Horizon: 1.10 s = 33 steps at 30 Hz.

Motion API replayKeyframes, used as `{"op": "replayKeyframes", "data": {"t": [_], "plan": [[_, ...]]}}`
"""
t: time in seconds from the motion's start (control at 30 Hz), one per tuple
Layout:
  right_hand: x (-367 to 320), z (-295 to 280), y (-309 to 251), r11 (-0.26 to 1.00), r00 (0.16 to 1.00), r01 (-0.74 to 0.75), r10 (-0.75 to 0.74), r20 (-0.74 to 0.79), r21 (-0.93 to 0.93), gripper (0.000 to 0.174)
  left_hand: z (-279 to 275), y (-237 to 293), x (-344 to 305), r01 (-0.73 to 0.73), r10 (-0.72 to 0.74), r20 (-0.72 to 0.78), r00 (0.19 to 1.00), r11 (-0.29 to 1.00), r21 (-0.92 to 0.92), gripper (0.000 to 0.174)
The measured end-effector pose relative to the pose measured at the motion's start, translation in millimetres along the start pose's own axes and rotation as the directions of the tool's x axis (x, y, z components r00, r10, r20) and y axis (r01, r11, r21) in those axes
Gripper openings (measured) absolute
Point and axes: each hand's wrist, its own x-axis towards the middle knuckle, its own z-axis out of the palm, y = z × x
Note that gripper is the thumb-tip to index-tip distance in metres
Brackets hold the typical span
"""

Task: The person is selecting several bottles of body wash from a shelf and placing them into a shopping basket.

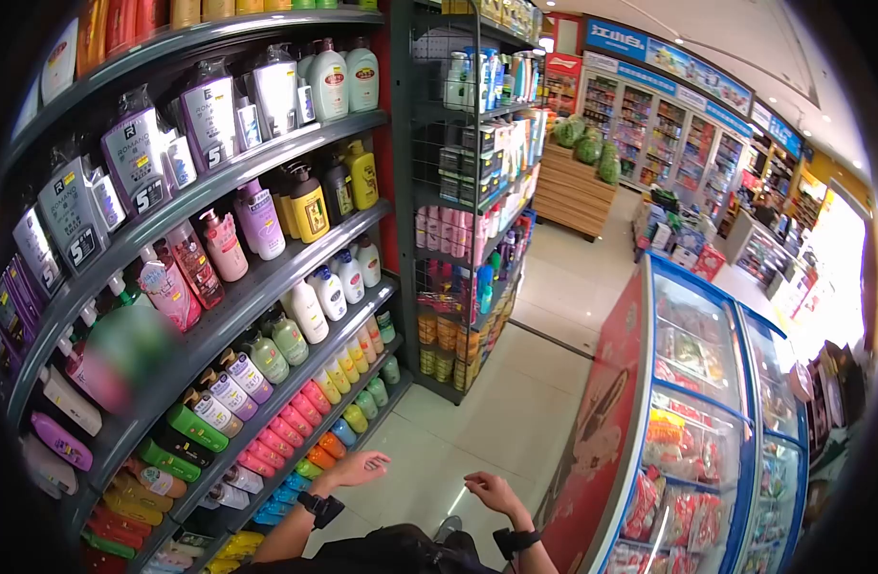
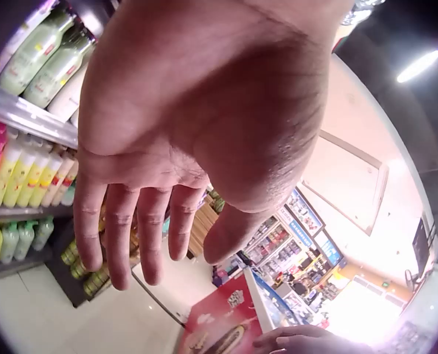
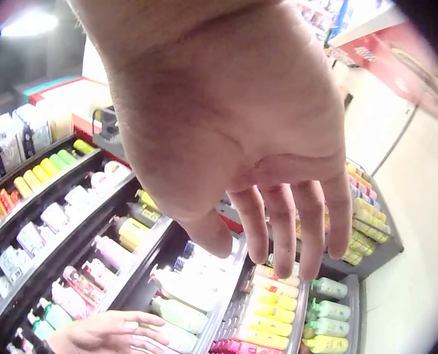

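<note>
My left hand (image 1: 355, 469) is held out in front of the lower shelves, beside rows of pink bottles (image 1: 291, 421) and orange bottles (image 1: 321, 455). In the left wrist view, that hand (image 2: 197, 125) has its palm to the camera and its fingers extended, holding nothing. Over the tiled floor hangs my right hand (image 1: 496, 493), between the shelving and a chest freezer (image 1: 611, 402). The right wrist view shows the right hand (image 3: 241, 125) with an empty palm and loose fingers. Each wrist wears a black band (image 1: 321, 507).
Curved shelves (image 1: 267, 143) of shampoo and lotion bottles rise along the left. A wire-sided rack (image 1: 472, 239) stands at their far end. Blue-framed freezer lids (image 1: 697, 354) cover bagged goods on the right. Farther back are watermelons (image 1: 587, 148) on a wooden stand (image 1: 568, 191) and drink coolers (image 1: 664, 129).
</note>
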Motion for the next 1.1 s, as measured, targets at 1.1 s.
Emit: {"op": "replayKeyframes", "data": {"t": [1.1], "plan": [[504.3, -37.7, -309.5, 0.706, 0.650, 0.699, -0.694, 0.311, 0.115, 0.021, -331.4, 103.4, 192.4, -0.171, 0.069, -0.843, 0.533, 0.985, -0.028, 0.027]]}}
